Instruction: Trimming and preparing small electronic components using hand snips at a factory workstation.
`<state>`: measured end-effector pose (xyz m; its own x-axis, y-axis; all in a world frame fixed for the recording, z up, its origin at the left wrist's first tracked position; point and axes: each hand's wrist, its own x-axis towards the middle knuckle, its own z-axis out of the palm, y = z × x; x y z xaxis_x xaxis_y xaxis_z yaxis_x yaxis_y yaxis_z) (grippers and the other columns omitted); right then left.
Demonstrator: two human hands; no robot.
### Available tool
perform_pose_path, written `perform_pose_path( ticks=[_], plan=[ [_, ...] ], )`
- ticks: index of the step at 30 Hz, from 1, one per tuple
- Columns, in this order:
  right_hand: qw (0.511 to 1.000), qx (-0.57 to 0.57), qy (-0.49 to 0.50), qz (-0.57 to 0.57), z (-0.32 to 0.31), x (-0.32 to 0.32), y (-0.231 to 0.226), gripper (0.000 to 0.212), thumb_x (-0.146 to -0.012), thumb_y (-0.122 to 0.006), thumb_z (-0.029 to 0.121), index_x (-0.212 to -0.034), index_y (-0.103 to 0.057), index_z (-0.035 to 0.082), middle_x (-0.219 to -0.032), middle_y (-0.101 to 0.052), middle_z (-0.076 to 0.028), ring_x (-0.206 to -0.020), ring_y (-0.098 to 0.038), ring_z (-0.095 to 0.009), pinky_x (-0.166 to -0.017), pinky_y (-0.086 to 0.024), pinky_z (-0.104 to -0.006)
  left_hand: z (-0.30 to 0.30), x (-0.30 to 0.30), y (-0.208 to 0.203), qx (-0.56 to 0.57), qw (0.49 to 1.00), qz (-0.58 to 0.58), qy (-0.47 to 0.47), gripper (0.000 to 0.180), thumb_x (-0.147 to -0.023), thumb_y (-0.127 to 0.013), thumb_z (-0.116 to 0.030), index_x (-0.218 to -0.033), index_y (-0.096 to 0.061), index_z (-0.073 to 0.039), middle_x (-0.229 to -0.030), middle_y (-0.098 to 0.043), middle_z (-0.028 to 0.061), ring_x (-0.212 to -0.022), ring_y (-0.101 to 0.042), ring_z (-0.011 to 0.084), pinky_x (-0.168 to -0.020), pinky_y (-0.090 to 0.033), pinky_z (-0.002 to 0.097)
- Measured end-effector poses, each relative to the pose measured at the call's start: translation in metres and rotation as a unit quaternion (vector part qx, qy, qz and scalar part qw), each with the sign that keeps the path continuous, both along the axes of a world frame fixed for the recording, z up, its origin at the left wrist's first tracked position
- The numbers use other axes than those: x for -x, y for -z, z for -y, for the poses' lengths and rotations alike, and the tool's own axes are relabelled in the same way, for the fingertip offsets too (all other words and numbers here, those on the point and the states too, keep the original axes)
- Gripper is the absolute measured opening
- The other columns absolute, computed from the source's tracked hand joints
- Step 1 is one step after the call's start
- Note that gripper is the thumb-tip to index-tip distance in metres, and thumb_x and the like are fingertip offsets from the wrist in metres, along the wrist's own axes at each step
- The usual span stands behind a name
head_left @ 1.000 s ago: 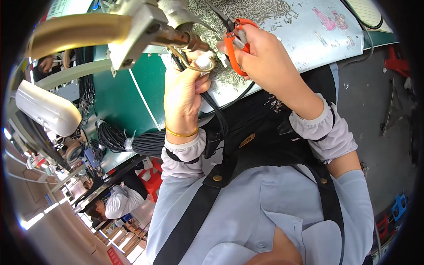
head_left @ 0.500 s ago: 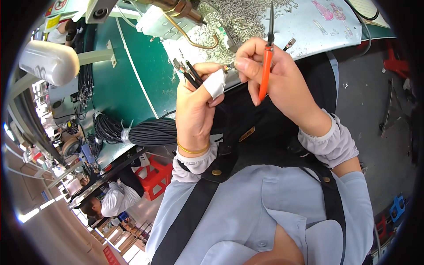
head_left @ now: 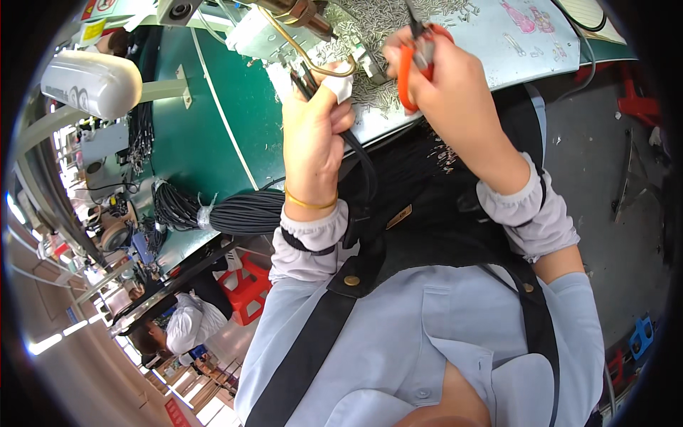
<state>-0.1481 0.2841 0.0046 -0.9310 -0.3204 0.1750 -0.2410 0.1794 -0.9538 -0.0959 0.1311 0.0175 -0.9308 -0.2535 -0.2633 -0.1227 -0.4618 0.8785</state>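
Observation:
My left hand (head_left: 313, 146) is closed round black cables (head_left: 364, 162) beside the machine; their upper ends rise past the thumb and their lengths hang down behind the fingers toward my apron. A white wrap (head_left: 339, 85) covers one digit of that hand. To the right, my right hand (head_left: 455, 92) grips orange-handled pliers (head_left: 405, 77), with dark narrow jaws pointing up and away. The handles look spread apart, and the fingertips are blurred. Beyond both hands lies a heap of small silvery metal pieces (head_left: 388, 43).
A machine's brass-coloured nozzle (head_left: 302, 16) and bent metal tube (head_left: 313, 70) sit just above my left hand. A bundle of black cable (head_left: 245, 211) lies on the green table (head_left: 213, 142). A white cylinder (head_left: 92, 84) stands out at left. A co-worker (head_left: 188, 324) sits by a red stool (head_left: 245, 295).
My hands have moved apart. The left went up toward the machine with the cables; the right moved up, and the pliers turned, their handles now showing spread.

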Motion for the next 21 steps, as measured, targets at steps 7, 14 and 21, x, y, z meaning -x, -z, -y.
perform_pose_path(
  ticks=[7, 14, 21],
  plan=[
    [0.986, -0.011, -0.032, 0.162, 0.016, 0.022, -0.011, 0.020, -0.083, -0.054, 0.021, -0.087, -0.056, 0.001, -0.055, -0.050, -0.002, -0.040, -0.045, -0.008, -0.040, -0.037, -0.0230, 0.006, 0.019, -0.006, -0.001, 0.998, 0.055, 0.032, 0.007, -0.077, -0.058, -0.002, -0.084, -0.055, -0.002, -0.059, -0.043, -0.0033, -0.042, -0.028, 0.0015, -0.036, -0.020, 0.0164],
    [0.981, 0.017, -0.054, 0.185, 0.018, 0.024, -0.006, 0.022, -0.083, -0.054, 0.023, -0.088, -0.057, 0.002, -0.054, -0.048, -0.001, -0.039, -0.044, -0.008, -0.040, -0.038, -0.0229, 0.017, 0.023, -0.002, -0.023, 0.996, 0.060, 0.061, 0.007, -0.077, -0.058, -0.002, -0.083, -0.054, -0.002, -0.057, -0.042, -0.0038, -0.041, -0.027, 0.0014, -0.036, -0.020, 0.0163],
    [0.999, -0.021, -0.038, 0.027, 0.019, 0.026, 0.011, 0.024, -0.083, -0.055, 0.025, -0.087, -0.056, 0.002, -0.053, -0.047, 0.000, -0.043, -0.046, -0.008, -0.041, -0.038, -0.0227, 0.015, 0.021, -0.003, -0.015, 0.997, 0.058, 0.045, 0.006, -0.077, -0.058, -0.002, -0.081, -0.054, -0.002, -0.056, -0.040, -0.0044, -0.041, -0.027, 0.0013, -0.036, -0.019, 0.0162]
  ],
)
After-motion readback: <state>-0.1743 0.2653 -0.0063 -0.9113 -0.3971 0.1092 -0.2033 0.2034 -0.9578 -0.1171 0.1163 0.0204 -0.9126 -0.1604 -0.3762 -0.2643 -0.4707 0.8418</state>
